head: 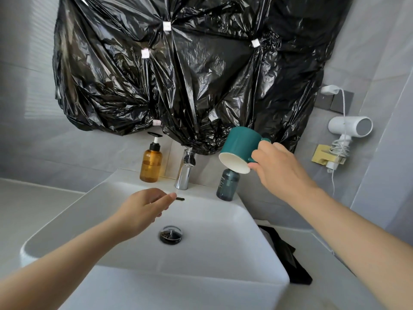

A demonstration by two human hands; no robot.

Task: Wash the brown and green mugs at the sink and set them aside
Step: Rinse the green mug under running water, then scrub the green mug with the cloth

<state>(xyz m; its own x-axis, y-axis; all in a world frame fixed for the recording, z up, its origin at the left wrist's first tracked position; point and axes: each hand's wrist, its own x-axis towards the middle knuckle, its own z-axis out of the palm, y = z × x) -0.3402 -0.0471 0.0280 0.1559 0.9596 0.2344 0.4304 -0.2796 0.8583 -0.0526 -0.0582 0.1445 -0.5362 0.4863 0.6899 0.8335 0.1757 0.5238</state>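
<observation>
Fingers of the right hand (277,166) are curled round the handle of the green mug (240,146). The mug is held tilted right of frame centre, above the sink's (201,253) back right corner, with its white mouth turned down and left. One fingertip is laid against the rim, and the handle is mostly covered by the hand. The left hand (143,209) is held relaxed and empty over the basin, below the faucet (185,171). The top of a dark bottle (228,186) is hidden behind the mug. The faucet's head is wrapped in black plastic sheeting (190,70).
</observation>
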